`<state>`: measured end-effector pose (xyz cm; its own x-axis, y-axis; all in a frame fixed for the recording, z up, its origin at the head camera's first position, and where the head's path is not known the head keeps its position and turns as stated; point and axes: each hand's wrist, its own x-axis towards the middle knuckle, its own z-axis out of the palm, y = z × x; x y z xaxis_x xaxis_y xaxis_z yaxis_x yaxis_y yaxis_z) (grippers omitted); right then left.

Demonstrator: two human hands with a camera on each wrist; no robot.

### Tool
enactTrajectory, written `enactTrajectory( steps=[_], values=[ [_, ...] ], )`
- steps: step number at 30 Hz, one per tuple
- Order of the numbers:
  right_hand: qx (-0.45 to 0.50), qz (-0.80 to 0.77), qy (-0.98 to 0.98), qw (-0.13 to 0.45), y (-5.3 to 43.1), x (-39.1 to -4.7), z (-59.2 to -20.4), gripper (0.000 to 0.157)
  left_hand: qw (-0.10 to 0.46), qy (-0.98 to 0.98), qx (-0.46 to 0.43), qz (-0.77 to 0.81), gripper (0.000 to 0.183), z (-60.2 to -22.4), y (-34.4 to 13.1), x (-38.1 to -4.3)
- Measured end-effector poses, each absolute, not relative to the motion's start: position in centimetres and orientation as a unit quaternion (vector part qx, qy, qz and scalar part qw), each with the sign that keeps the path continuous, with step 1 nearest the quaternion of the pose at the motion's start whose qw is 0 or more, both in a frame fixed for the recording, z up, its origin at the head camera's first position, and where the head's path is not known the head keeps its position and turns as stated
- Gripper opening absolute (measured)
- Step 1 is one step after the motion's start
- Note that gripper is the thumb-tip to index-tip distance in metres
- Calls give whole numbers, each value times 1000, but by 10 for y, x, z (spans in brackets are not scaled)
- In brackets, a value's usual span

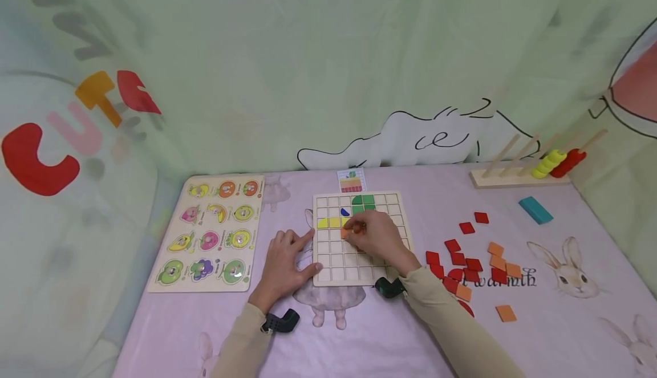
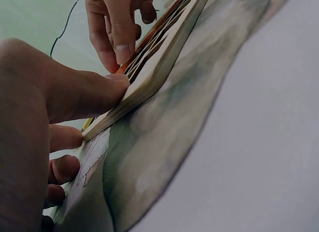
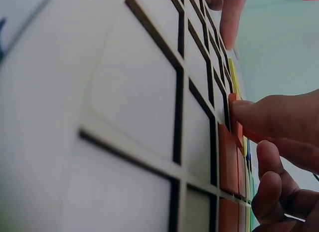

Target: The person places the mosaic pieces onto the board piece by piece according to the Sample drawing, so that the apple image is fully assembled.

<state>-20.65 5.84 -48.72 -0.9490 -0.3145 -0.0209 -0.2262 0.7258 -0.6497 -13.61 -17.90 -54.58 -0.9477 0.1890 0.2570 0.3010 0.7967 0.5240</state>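
Note:
A wooden grid board [image 1: 328,261] lies on the cloth, with green tiles [image 1: 367,200], a small blue piece [image 1: 345,212] and a row of yellow tiles [image 1: 335,222] in its cells. Over the board, my right hand [image 1: 378,236] pinches an orange square tile [image 3: 233,112] between thumb and forefinger. More orange tiles [image 3: 228,159] sit in nearby cells in the right wrist view; from the head they are mostly hidden by that hand. My left hand [image 1: 284,264] touches the board's left edge with thumb and forefinger, the fingers spread.
Loose red tiles [image 1: 474,264] and orange tiles [image 1: 506,313] are scattered right of the board. A pattern card [image 1: 351,180] lies behind it. A fruit puzzle [image 1: 192,235] is at the left. Back right are a peg stand [image 1: 518,179] and a teal block [image 1: 535,210].

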Motion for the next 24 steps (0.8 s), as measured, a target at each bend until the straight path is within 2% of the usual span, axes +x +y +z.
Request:
enactTrajectory(
  steps=[7,16,24],
  values=[
    [-144,-305,939,71,59,-206,-483,15,97,-945,-131,-283,75,-547,-179,-136],
    [-191,-310,930,47,51,-210,-487,15,100,-944,-131,-287,75,-545,-180,-135],
    [-163,-309,936,48,49,-210,-487,13,100,-944,-134,-286,75,-547,-179,-137]
  ],
)
